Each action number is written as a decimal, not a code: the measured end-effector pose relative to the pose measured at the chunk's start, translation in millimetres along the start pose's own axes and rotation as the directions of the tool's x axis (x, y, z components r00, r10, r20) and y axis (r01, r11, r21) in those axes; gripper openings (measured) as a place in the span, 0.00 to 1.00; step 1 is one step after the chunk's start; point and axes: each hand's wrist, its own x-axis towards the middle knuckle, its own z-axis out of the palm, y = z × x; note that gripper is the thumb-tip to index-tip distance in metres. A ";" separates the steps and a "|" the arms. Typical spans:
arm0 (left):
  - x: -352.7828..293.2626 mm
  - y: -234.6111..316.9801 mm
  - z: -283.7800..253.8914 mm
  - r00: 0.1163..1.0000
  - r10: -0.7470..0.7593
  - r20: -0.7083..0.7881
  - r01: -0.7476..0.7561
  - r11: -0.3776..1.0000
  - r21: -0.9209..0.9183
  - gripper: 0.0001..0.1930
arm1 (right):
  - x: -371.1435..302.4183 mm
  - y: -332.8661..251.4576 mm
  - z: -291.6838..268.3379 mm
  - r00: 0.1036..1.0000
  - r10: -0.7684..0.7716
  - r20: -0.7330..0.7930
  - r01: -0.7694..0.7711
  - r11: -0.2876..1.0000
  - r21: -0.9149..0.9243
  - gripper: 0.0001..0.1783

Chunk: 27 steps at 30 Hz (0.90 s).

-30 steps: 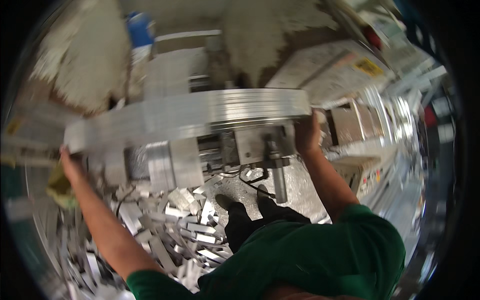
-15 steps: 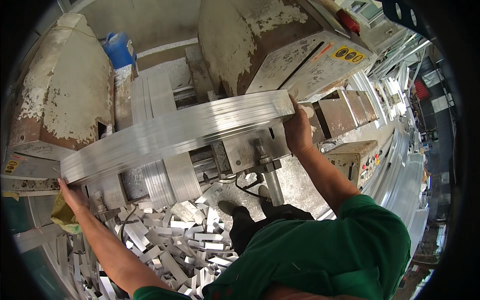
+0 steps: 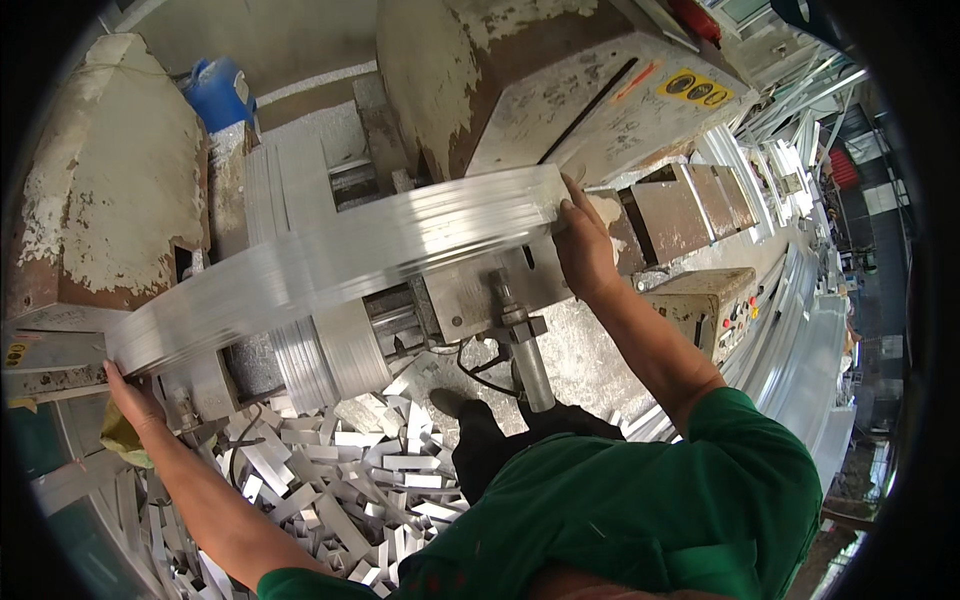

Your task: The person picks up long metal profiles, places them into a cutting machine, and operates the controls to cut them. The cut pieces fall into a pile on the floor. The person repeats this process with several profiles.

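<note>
Left hand (image 3: 137, 400), right hand (image 3: 587, 250) wide apart | gripping opposite ends of the aluminium profile bundle (image 3: 350, 245) | to balance that length, I'd say

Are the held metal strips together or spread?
Together: the metal strips lie packed close, left hand at one end, right hand at the other.

Right machine (image 3: 540, 70) has a yellow sticker (image 3: 695, 87) with three round symbols (image 3: 683, 84) plus unreadable scribbles (image 3: 525, 110); left machine (image 3: 120, 170), yellow label (image 3: 16, 354) too
</note>
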 end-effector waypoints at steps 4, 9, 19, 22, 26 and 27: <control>4.1 -0.1 -10.6 0.998 -0.036 0.049 0.039 0.998 -0.058 0.36 | -4.7 1.2 4.9 1.000 -0.016 0.024 0.016 1.000 0.007 0.32; 2.0 1.5 11.4 0.995 0.011 -0.099 0.001 0.993 0.119 0.38 | -3.8 2.7 -11.1 0.994 -0.037 0.103 0.059 0.973 -0.221 0.34; -144.1 43.2 74.1 0.383 0.755 0.533 -0.840 0.045 0.540 0.36 | -7.4 27.9 -23.4 0.997 0.048 0.065 -0.052 0.997 0.059 0.33; -225.4 39.9 136.5 0.343 0.502 0.794 -0.932 0.074 0.356 0.44 | -0.9 42.7 -54.3 0.994 0.071 0.084 -0.082 0.986 0.144 0.33; -235.8 26.6 162.9 0.458 0.338 0.822 -0.839 -0.143 0.525 0.45 | 4.7 28.7 -26.2 0.985 0.172 0.021 -0.173 0.963 0.208 0.37; -231.8 25.0 159.3 0.468 0.356 0.809 -0.835 -0.120 0.536 0.45 | 8.4 29.3 -24.6 0.986 0.164 0.028 -0.167 0.967 0.194 0.38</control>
